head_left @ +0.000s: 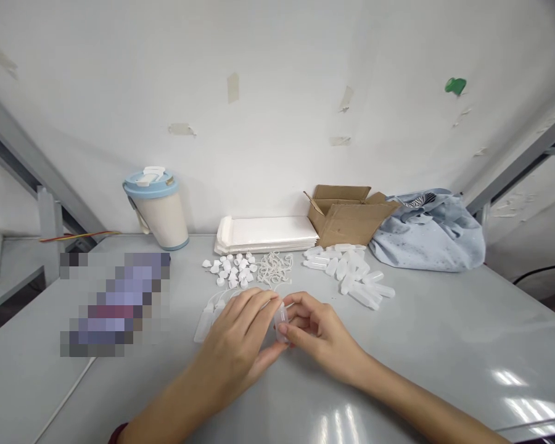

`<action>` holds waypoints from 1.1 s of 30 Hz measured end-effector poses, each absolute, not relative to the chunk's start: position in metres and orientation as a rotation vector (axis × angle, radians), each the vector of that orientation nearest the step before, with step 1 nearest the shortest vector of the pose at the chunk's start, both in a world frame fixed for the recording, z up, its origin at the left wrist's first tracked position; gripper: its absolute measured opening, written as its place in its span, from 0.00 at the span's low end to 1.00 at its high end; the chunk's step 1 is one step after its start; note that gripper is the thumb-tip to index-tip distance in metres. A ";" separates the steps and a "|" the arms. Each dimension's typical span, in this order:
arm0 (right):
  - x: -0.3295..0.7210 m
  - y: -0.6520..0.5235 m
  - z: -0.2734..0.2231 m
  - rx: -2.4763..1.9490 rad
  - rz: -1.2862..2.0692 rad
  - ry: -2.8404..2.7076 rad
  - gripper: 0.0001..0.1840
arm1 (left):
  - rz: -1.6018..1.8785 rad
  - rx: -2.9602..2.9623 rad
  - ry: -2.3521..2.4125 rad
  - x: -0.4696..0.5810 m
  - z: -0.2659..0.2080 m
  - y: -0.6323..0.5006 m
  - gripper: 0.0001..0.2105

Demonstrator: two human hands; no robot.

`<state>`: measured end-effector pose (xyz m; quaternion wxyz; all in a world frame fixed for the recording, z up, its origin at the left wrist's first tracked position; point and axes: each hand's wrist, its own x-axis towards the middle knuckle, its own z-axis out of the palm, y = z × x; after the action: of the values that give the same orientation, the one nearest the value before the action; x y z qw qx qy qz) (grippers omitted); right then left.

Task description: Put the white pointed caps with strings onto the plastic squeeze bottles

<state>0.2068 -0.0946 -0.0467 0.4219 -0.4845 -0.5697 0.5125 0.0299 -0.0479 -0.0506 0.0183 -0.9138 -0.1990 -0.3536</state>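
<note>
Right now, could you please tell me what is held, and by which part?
A translucent bottle: the right hand holds its side; whether the left hand also grips it is unclear.

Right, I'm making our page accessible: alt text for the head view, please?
A left hand and right hand hold a small translucent container over a grey table. Beyond lie white caps, cords, more containers and a cardboard box.

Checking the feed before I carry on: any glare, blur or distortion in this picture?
Head view: bright glare on the gray table, bottom center and lower right; head view: pixelated patch at left hides detail; head view: metal bars slant at both sides, possibly wide-angle distortion; head view: the held translucent container looks pale, low-contrast and partly covered.
</note>
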 end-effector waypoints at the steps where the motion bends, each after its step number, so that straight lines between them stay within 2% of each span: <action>1: 0.206 -0.095 -0.047 -1.205 1.296 -1.410 0.13 | -1.100 -2.841 -0.618 0.030 -0.051 -0.048 0.19; 10: 0.207 -0.094 -0.052 -1.223 1.318 -1.412 0.13 | -1.081 -2.991 -0.692 0.029 -0.047 -0.050 0.16; 22: 0.211 -0.093 -0.047 -1.359 1.144 -1.576 0.12 | -0.500 -3.142 -1.361 0.004 -0.047 -0.027 0.16; 33: 0.212 -0.093 -0.044 -1.370 1.106 -1.578 0.11 | -0.343 -3.174 -1.425 -0.003 -0.041 -0.023 0.18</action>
<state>0.2117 -0.0928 -0.0437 0.3790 -0.5361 -0.6178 0.4328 -0.0033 -0.0231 -0.0415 -0.1764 -0.8936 -0.4013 -0.0965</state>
